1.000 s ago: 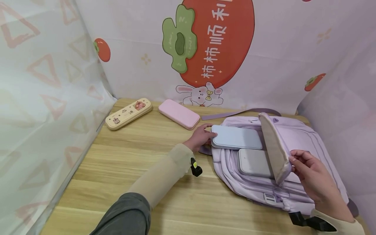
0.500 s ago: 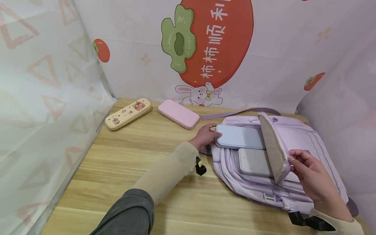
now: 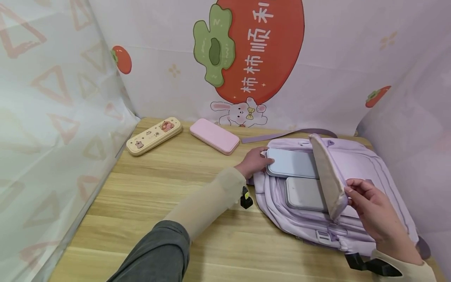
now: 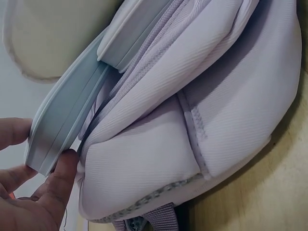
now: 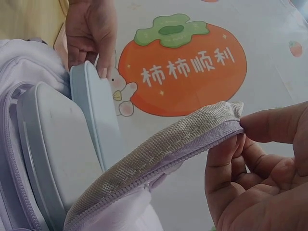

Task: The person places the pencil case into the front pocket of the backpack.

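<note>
A lilac backpack [image 3: 366, 160] lies on its back at the table's right, its front compartment unzipped. My right hand [image 3: 375, 211] pinches the edge of the raised flap [image 3: 327, 178] between thumb and fingers. My left hand [image 3: 253, 161] grips the left end of a light blue pencil case [image 3: 292, 163], thumb on one face and fingers on the other. The blue case's far end is hidden behind the flap. Beside it in the compartment sits a pale grey case [image 3: 305, 193], also partly covered by the flap. In the left wrist view the blue case [image 4: 67, 113] tilts over the bag's edge.
A cream pencil case [image 3: 154, 137] with cartoon prints and a pink pencil case [image 3: 215, 136] lie at the back of the wooden table [image 3: 141, 207]. A purple strap [image 3: 267, 138] trails behind the bag. Printed cloth walls stand around the table.
My left hand has moved right, sliding the blue pencil case further under the flap into the backpack. The right hand keeps holding the flap in nearly the same place.
</note>
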A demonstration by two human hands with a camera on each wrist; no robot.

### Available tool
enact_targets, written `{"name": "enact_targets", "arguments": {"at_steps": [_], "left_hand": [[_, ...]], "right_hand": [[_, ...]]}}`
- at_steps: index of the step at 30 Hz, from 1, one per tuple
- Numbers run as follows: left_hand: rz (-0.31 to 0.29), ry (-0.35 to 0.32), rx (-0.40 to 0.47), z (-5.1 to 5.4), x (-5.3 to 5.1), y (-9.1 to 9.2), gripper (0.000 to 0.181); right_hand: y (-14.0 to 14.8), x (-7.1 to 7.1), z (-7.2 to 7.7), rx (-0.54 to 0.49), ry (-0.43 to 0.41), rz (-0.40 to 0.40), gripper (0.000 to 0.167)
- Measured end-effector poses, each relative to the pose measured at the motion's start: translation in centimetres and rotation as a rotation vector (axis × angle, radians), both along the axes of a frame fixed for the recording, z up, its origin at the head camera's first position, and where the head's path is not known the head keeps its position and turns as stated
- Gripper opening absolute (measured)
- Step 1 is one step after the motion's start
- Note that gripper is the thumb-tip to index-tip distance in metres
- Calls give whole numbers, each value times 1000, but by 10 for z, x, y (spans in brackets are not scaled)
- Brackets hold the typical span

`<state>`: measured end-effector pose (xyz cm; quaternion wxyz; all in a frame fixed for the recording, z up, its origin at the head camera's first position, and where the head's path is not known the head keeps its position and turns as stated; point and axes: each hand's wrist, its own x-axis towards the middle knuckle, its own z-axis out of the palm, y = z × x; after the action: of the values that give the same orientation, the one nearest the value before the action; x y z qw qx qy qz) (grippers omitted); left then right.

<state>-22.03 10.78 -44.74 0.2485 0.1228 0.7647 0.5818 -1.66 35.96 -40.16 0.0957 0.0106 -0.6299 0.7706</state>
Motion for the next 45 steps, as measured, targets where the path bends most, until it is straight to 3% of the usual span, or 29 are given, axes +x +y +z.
{"name": "enact_targets", "arguments": {"at_steps": [7, 17, 28, 40, 45], "left_hand": [[-13, 28, -30, 4, 5, 6, 56], [21, 47, -75, 5, 9, 19, 53], [27, 128, -166, 6, 14, 31, 53], [-4, 141, -197, 7, 15, 39, 53], [-12, 111, -182, 9, 17, 43, 52]], "right_hand": [[0, 0, 1, 2, -17, -4, 37], [0, 1, 0, 13, -33, -10, 37], [0, 0, -2, -8, -16, -1, 36], [0, -1, -1, 2, -34, -23, 36], [0, -2, -2, -2, -30, -21, 36]]}}
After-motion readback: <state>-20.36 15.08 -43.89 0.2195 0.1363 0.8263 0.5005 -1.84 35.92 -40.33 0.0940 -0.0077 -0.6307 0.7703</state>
